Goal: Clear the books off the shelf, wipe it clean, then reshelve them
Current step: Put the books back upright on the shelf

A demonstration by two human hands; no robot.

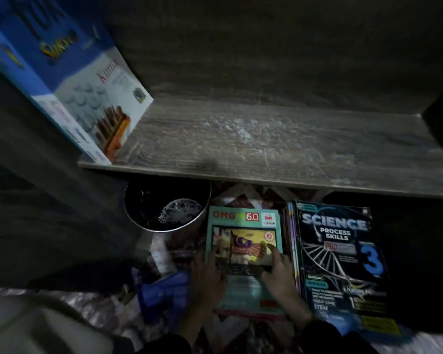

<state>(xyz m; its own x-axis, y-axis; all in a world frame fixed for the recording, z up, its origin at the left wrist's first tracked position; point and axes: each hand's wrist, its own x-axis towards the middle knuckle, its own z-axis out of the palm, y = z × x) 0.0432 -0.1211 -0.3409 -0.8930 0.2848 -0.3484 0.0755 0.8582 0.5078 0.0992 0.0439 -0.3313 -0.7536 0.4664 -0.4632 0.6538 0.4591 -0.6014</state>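
Pinching the teal book (243,295) at its sides, thumbs on the cover, the left hand (210,274) and right hand (279,273) should square it flat, away from the bowl (164,229).

The shelf (279,139) board runs from 9 to 3 o'clock, with pale streaks at its centre. At 10 o'clock, a blue book (87,80) stands tilted on the board's left end. Below the front edge, at 7 o'clock, sits a metal bowl (166,208) of water. At 6 o'clock, the left hand (207,274) and right hand (279,274) hold a teal book (243,226) by its side edges, thumbs on the cover. A science book (340,264) tops a stack just beside it at 5 o'clock.
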